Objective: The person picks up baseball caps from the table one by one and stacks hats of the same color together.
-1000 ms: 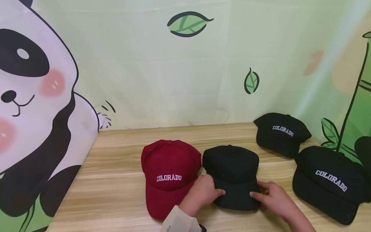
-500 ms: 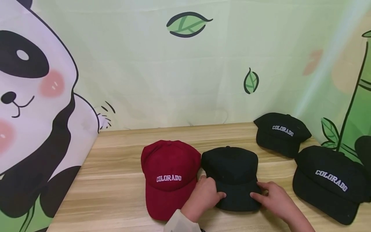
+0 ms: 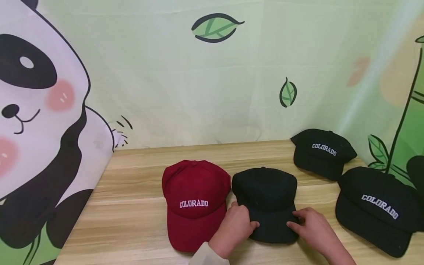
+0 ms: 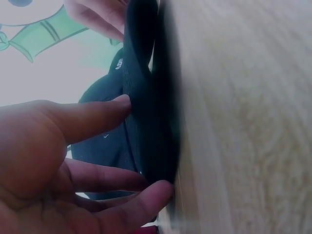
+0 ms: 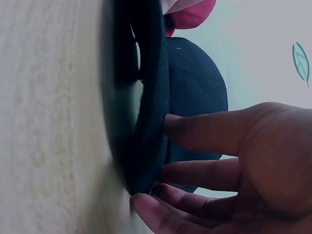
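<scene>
A plain black baseball cap [image 3: 268,191] lies on the wooden table in the head view, brim toward me. My left hand [image 3: 235,225] pinches the left side of its brim, thumb on top. On the opposite side, my right hand [image 3: 314,227] pinches the brim the same way. Close up in the left wrist view, the left thumb [image 4: 97,117] presses the brim's upper face and fingers reach its edge. The right wrist view has the right thumb [image 5: 209,131] on the brim, with fingertips at its edge. No lettering shows on this cap's front.
A dark red COLORADO cap [image 3: 195,184] lies just left of the black one, beside my left forearm. Two black COLORADO caps are at the right, one farther back [image 3: 324,154] and one nearer [image 3: 377,209]. Behind the wooden table [image 3: 109,217] hangs a printed panda cloth [image 3: 159,84].
The plain black cap has shifted very slightly toward me, with both hands still on its brim. The other caps have not moved.
</scene>
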`<state>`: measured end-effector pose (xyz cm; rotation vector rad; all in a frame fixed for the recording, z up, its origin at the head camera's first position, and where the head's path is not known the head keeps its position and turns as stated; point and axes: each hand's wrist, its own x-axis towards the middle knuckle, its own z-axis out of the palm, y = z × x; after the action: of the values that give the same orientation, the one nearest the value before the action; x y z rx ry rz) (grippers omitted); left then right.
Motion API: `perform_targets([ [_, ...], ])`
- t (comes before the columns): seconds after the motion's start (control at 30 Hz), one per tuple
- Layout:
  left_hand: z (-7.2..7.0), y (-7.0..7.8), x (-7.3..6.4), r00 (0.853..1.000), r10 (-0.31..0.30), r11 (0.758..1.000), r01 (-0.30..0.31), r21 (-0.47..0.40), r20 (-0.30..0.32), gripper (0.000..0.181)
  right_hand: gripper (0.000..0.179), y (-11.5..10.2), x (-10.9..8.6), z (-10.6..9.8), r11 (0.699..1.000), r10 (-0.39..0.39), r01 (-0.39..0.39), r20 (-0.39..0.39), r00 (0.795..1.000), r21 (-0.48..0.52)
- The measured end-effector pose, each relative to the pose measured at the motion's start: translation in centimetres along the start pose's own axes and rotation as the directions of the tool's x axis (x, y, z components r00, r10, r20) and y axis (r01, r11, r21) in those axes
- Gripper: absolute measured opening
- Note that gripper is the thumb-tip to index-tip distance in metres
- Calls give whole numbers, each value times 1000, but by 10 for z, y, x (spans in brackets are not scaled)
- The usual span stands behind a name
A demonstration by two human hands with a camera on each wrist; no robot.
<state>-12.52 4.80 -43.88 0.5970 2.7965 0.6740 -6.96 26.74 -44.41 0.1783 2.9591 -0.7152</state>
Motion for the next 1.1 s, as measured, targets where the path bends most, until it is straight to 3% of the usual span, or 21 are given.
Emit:
perform_targets([
  [0.27,1,0,0,1000,18,999,-18,39,0,39,42,1,-3,1,1000,-5,5,2,1000,8],
  [0.53,0,3,-1,999,-26,999,25,47,23,41,40,2,-4,1,1000,-16,16,-11,1000,16],
  [1.1,2,1,-2,1000,1,999,-1,53,0,38,41,2,-2,1,1000,-23,23,-9,1000,9],
])
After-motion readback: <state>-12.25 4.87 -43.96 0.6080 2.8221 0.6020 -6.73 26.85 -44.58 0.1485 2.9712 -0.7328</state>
